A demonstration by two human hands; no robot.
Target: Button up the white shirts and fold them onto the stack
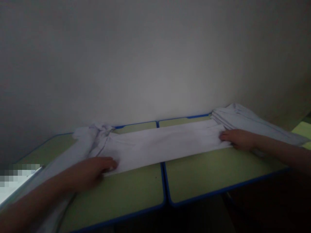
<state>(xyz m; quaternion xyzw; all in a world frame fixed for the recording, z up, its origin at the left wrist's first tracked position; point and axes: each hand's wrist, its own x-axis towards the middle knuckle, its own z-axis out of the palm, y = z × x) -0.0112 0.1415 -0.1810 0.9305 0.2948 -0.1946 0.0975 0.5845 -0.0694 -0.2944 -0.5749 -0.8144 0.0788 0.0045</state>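
A white cloth (pixel 165 142) lies folded into a long band across two green desks with blue edges (pixel 199 178). My left hand (pixel 93 168) lies on its near left corner, fingers curled down on the fabric. My right hand (pixel 236 138) presses flat on the band's right end, fingers stretched toward the left. Bunched cloth trails off past both hands, on the left (pixel 85 137) and on the right (pixel 252 124).
A plain grey wall (pixel 155 64) rises right behind the desks. A seam (pixel 163 174) runs between the two desks in the middle. A bright blurred patch (pixel 14 181) sits at the far left edge. Another green surface (pixel 303 129) shows at the right.
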